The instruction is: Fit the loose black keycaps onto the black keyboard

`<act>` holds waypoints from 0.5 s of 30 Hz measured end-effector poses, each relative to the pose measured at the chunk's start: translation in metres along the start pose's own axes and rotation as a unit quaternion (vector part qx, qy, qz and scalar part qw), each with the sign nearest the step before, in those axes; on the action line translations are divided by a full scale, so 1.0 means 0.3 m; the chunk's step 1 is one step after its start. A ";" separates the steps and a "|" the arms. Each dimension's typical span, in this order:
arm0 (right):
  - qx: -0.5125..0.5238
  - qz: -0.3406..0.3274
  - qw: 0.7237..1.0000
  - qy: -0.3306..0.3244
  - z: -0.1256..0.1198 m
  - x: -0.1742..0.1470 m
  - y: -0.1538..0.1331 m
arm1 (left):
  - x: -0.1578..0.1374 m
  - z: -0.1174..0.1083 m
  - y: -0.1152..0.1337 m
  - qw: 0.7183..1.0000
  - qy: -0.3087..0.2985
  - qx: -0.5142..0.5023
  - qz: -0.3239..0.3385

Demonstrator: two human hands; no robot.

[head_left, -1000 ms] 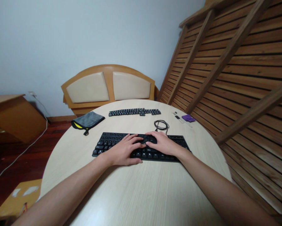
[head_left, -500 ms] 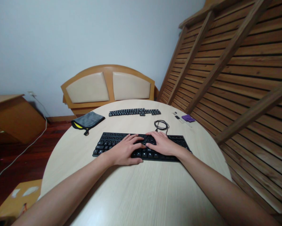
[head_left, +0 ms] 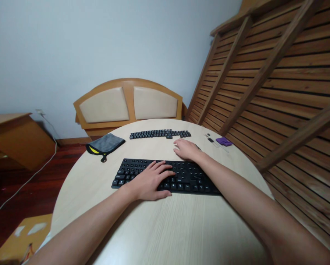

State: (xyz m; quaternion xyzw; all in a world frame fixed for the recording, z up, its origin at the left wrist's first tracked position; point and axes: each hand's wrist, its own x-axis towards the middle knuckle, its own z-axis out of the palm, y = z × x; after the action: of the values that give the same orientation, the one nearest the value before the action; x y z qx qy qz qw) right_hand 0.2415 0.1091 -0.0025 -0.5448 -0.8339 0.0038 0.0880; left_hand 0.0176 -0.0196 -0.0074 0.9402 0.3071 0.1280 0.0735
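A black keyboard (head_left: 187,179) lies across the table in front of me; many of its key positions lack caps, while the bottom row and left edge still carry some. My left hand (head_left: 155,180) rests on its middle with the fingers spread, thumb on the near edge. Beyond the keyboard, my right hand (head_left: 187,150) is stretched forward with fingers apart and nothing visible in it, covering most of the coiled cable. Past its fingertips, black keycaps (head_left: 151,134) sit in rows, with a single keycap (head_left: 169,136) just in front of them.
On the round table (head_left: 181,228), a grey cloth (head_left: 109,142) with yellow lining lies at the left. Toward the right edge are a purple cloth-like item (head_left: 223,141) and small thin tools (head_left: 210,140). A slatted wooden frame (head_left: 286,84) leans along the right, and a headboard (head_left: 131,99) stands behind.
My right hand has left the keyboard and moved forward over the cable, toward the keycap rows. My left hand stays on the keyboard. The view has shifted slightly.
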 end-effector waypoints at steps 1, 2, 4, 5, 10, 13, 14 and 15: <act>-0.006 0.005 1.000 -0.004 0.005 0.033 0.010 | 0.000 -0.001 0.001 1.000 0.000 0.000 -0.001; -0.011 0.006 1.000 -0.009 0.011 0.065 0.018 | 0.000 -0.002 0.001 1.000 -0.001 0.001 -0.001; -0.018 0.005 1.000 -0.015 0.023 0.119 0.027 | 0.001 -0.002 0.002 1.000 -0.003 0.002 -0.002; -0.020 0.003 1.000 -0.017 0.028 0.143 0.027 | 0.001 -0.002 0.002 1.000 -0.004 0.003 -0.003; -0.020 0.000 1.000 -0.023 0.050 0.213 -0.003 | 0.000 0.004 -0.002 1.000 -0.004 0.004 -0.003; -0.020 0.015 1.000 -0.015 0.052 0.215 -0.028 | 0.000 0.005 -0.004 1.000 -0.001 0.002 0.000; -0.020 0.018 1.000 -0.011 0.049 0.209 -0.035 | 0.000 0.005 -0.004 1.000 0.000 0.002 0.000; -0.020 0.019 1.000 -0.008 0.044 0.199 -0.042 | 0.000 0.005 -0.004 1.000 0.001 0.001 0.001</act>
State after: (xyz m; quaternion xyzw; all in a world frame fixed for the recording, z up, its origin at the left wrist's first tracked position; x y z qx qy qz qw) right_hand 0.2047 0.1594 -0.0058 -0.5626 -0.8237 -0.0068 0.0700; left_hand 0.0172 -0.0186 -0.0090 0.9403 0.3064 0.1290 0.0723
